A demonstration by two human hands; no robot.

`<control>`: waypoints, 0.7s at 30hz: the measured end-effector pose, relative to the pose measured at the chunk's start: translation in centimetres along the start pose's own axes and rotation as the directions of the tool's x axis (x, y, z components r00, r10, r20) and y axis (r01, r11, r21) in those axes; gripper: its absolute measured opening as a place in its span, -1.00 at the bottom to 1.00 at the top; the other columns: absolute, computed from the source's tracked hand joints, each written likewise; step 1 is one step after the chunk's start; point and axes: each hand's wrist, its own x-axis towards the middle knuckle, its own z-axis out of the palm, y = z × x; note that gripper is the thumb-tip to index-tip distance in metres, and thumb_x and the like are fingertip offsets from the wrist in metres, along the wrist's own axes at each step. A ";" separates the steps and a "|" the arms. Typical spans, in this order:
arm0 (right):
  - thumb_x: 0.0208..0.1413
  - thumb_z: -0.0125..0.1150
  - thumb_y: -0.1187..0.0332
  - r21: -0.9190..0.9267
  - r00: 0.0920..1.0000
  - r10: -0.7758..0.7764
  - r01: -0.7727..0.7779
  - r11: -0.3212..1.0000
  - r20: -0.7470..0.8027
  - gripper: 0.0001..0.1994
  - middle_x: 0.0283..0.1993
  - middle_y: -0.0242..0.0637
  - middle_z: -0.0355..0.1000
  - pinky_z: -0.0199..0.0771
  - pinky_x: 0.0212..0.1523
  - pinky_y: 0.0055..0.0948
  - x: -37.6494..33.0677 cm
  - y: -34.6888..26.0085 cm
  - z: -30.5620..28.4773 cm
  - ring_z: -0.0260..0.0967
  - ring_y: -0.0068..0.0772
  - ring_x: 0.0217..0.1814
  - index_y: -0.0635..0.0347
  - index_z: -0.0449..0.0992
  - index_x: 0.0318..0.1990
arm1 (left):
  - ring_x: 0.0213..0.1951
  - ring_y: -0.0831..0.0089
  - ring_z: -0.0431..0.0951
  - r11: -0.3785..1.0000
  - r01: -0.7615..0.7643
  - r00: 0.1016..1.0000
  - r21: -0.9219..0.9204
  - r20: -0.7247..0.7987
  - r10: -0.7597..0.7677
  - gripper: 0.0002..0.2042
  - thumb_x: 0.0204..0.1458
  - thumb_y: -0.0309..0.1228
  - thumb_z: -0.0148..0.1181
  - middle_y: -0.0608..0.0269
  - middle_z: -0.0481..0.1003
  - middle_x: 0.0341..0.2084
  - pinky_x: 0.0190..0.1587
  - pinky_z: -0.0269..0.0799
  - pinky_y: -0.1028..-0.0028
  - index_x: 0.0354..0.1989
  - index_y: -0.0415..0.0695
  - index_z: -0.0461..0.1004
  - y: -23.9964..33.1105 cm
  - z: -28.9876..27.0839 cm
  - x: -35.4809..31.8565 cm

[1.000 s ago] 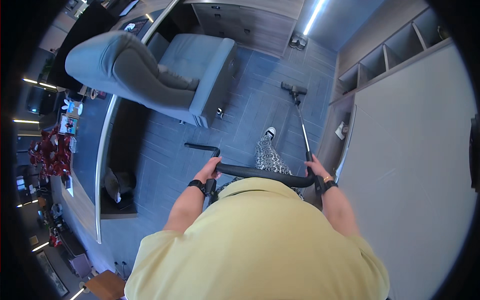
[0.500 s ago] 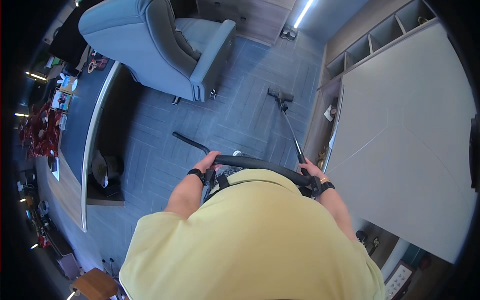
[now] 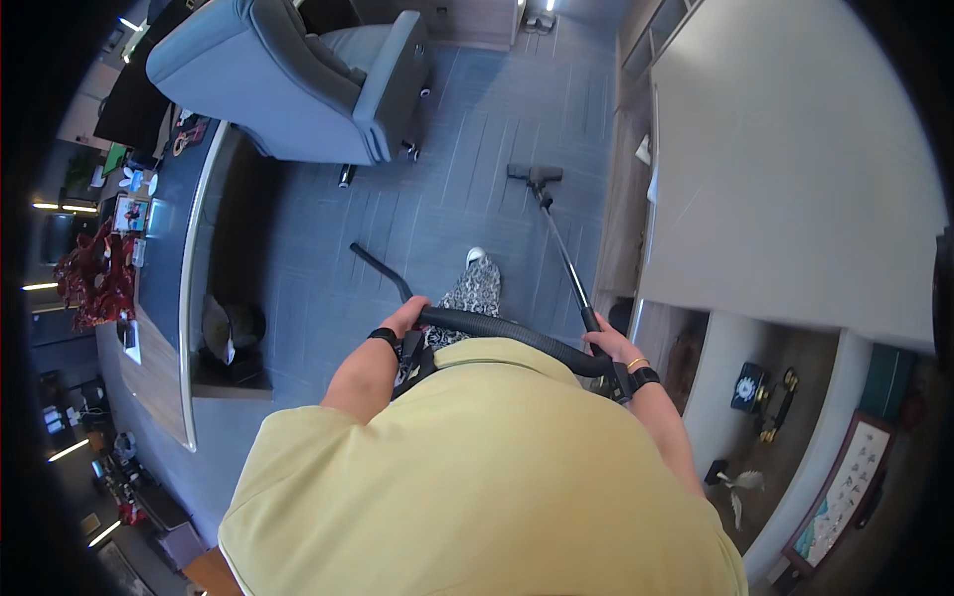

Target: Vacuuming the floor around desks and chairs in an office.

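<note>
My left hand (image 3: 405,318) grips a black ribbed vacuum hose (image 3: 497,330) that curves across my front. My right hand (image 3: 608,347) is closed on the handle end of the thin vacuum wand (image 3: 562,253). The wand runs forward to a dark floor nozzle (image 3: 535,175) resting on the grey-blue carpet tiles (image 3: 447,199). A loose stretch of black hose (image 3: 380,270) lies on the floor ahead of my left hand. One patterned trouser leg with a white shoe (image 3: 477,260) steps forward between the hose and the wand.
A large grey-blue armchair (image 3: 298,79) stands ahead to the left. A curved dark desk (image 3: 159,248) with red flowers (image 3: 94,273) and small items runs along the left. A pale cabinet wall (image 3: 785,179) with shelves rises close on the right.
The view has swung: the armchair has moved up and left in the picture and the nozzle sits farther ahead. Both hands have kept their hold on the hose and wand.
</note>
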 end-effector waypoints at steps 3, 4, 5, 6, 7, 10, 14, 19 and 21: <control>-0.13 0.09 0.53 0.084 1.000 0.011 -0.012 0.996 0.014 -0.17 -0.54 -0.33 0.15 0.27 -0.65 -0.45 0.4 5.7 0.6 0.19 -0.45 -0.67 -0.18 -0.26 0.26 | -0.77 0.50 0.18 0.990 0.135 0.976 -0.050 -0.168 -0.142 -0.73 -0.15 -0.15 -0.10 0.35 0.20 -0.84 -0.71 0.04 0.50 -0.72 -0.03 0.27 -3.7 0.5 -1.6; -0.12 0.08 0.53 0.103 0.999 0.016 -0.013 0.995 -0.028 -0.17 -0.54 -0.34 0.15 0.27 -0.66 -0.44 0.0 6.0 1.2 0.19 -0.45 -0.67 -0.21 -0.27 0.26 | -0.72 0.53 0.16 0.986 0.145 0.974 -0.076 -0.166 -0.156 -0.74 -0.15 -0.12 -0.05 0.41 0.17 -0.81 -0.67 0.05 0.50 -0.71 0.01 0.26 -3.9 0.6 -3.0; -0.12 0.07 0.53 0.107 0.999 0.034 -0.029 0.994 -0.038 -0.17 -0.54 -0.34 0.15 0.26 -0.67 -0.42 -0.4 6.0 1.8 0.19 -0.45 -0.67 -0.23 -0.28 0.26 | -0.72 0.53 0.16 0.986 0.148 0.971 -0.072 -0.178 -0.158 -0.74 -0.15 -0.12 -0.05 0.41 0.17 -0.81 -0.67 0.05 0.50 -0.71 0.01 0.26 -4.0 0.6 -4.4; -0.12 0.07 0.53 0.115 0.999 0.032 -0.028 0.993 -0.031 -0.17 -0.54 -0.34 0.15 0.26 -0.67 -0.42 -0.4 6.7 2.1 0.19 -0.45 -0.67 -0.23 -0.28 0.26 | -0.71 0.53 0.16 0.992 0.121 0.979 -0.035 -0.159 -0.125 -0.74 -0.15 -0.11 -0.05 0.41 0.18 -0.80 -0.66 0.04 0.51 -0.68 0.00 0.28 -4.1 0.8 -5.9; -0.12 0.07 0.53 0.133 0.999 0.024 -0.021 0.991 -0.021 -0.16 -0.54 -0.34 0.15 0.26 -0.67 -0.42 -0.4 7.3 2.2 0.19 -0.44 -0.67 -0.23 -0.29 0.26 | -0.70 0.53 0.16 0.996 0.090 0.987 0.002 -0.137 -0.089 -0.75 -0.14 -0.11 -0.05 0.41 0.19 -0.80 -0.66 0.04 0.52 -0.66 0.00 0.29 -4.4 0.9 -6.9; -0.11 0.07 0.52 0.131 1.000 0.014 -0.013 0.991 -0.008 -0.17 -0.53 -0.34 0.17 0.27 -0.66 -0.42 -1.0 8.7 3.0 0.20 -0.45 -0.66 -0.23 -0.29 0.26 | -0.72 0.53 0.21 0.996 0.081 0.994 0.049 -0.082 -0.077 -0.75 -0.11 -0.12 -0.08 0.38 0.23 -0.79 -0.68 0.11 0.51 -0.60 -0.03 0.30 -6.3 -0.5 -7.3; -0.10 0.07 0.49 0.023 0.996 0.046 -0.044 0.999 -0.078 -0.20 -0.53 -0.34 0.20 0.29 -0.64 -0.43 -2.5 11.6 4.8 0.23 -0.46 -0.63 -0.20 -0.23 0.26 | -0.76 0.49 0.26 0.999 0.041 0.996 0.015 -0.082 -0.039 -0.74 -0.09 -0.14 -0.11 0.32 0.26 -0.79 -0.70 0.18 0.49 -0.58 -0.08 0.30 -7.7 -0.8 -7.7; -0.11 0.09 0.48 -0.038 0.997 0.014 -0.017 0.999 -0.071 -0.23 -0.56 -0.34 0.18 0.28 -0.64 -0.43 -4.5 16.1 7.9 0.23 -0.46 -0.62 -0.19 -0.17 0.25 | -0.80 0.44 0.27 0.996 0.083 0.997 0.034 -0.006 -0.082 -0.73 -0.09 -0.17 -0.13 0.27 0.28 -0.81 -0.73 0.21 0.47 -0.61 -0.11 0.26 -10.3 -2.1 -8.2; -0.11 0.08 0.49 -0.024 0.999 0.014 -0.014 1.000 -0.029 -0.27 -0.56 -0.35 0.17 0.27 -0.66 -0.43 -5.5 17.7 10.0 0.22 -0.47 -0.64 -0.21 -0.11 0.22 | -0.81 0.45 0.27 0.997 0.057 0.997 0.051 0.050 -0.059 -0.74 -0.09 -0.17 -0.13 0.28 0.27 -0.81 -0.73 0.20 0.48 -0.60 -0.10 0.25 -12.1 -3.4 -8.6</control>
